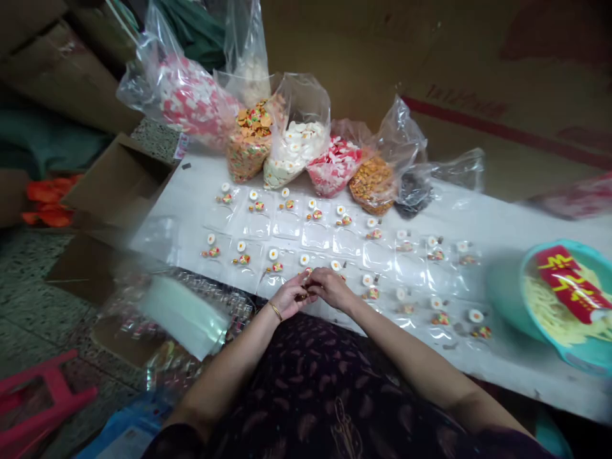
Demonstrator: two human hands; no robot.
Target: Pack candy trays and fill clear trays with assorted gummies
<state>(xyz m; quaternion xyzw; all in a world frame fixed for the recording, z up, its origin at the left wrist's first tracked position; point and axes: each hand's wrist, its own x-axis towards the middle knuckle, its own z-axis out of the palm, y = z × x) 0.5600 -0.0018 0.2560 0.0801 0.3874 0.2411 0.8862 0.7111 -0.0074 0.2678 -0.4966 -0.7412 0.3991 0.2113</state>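
My left hand [288, 299], with a gold bangle at its wrist, is half curled with the palm turned up near the table's front edge. Small dark brown pieces [302, 293] show in it. Over its fingertips lies my right hand [331, 287], fingers bent and pinched together; what they grip is hidden. Just beyond, two rows of clear plastic packets [316, 237] lie flat on the white table [191, 204]. Most carry a round white piece with a yellow centre, like a tiny fried egg [273, 254], and small multicoloured pieces [259, 206]. Towards the right, several packets also hold a dark piece.
Along the back stand open bags of white egg-like pieces [299, 143], red-and-white pieces [337, 166], orange pieces [375, 185] and dark pieces [414, 191]. A turquoise basin [514, 299] is at the right. Boxes [122, 178] and a pink stool [52, 389] are at the left.
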